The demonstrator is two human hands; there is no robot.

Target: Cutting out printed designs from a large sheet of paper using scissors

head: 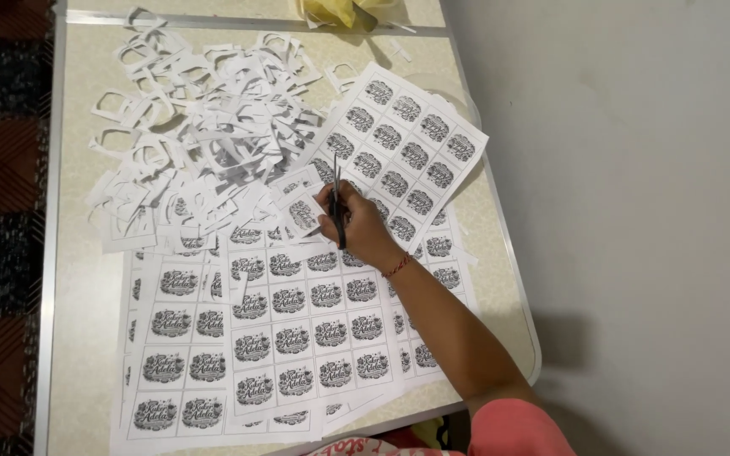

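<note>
scissors over printed sheets

right hand [363, 226] stretched out over the tabletop [82, 279], fingers wrapped tight around a pair of dark scissors [337, 203]. blades pointing away from the wrist, looking closed or nearly so, tips just above the knuckles. thin red thread bracelet [398, 266] tied at the wrist, pink sleeve [521, 426] at the near end of the arm. left hand nowhere in sight.

directly under and beyond the right hand: a white label sheet [407, 143] printed with a grid of dark ornate emblems, lying at a slant, its near corner tucked beneath the fingers. small cut label pieces [302, 211] just left of the knuckles, touching the hand's side.

nearer than the hand, toward the body: more printed sheets [297, 338] overlapping one another, spread flat, covered in the same grid of emblems, reaching to the tabletop's near edge.

far left of the hand and beyond it: a big heap of white paper offcuts [204, 127], thin strips and hollow frames piled loosely. well beyond the hand, at the tabletop's far edge: something yellow [335, 10], only partly in view. right of the arm: plain grey floor [635, 211].
</note>
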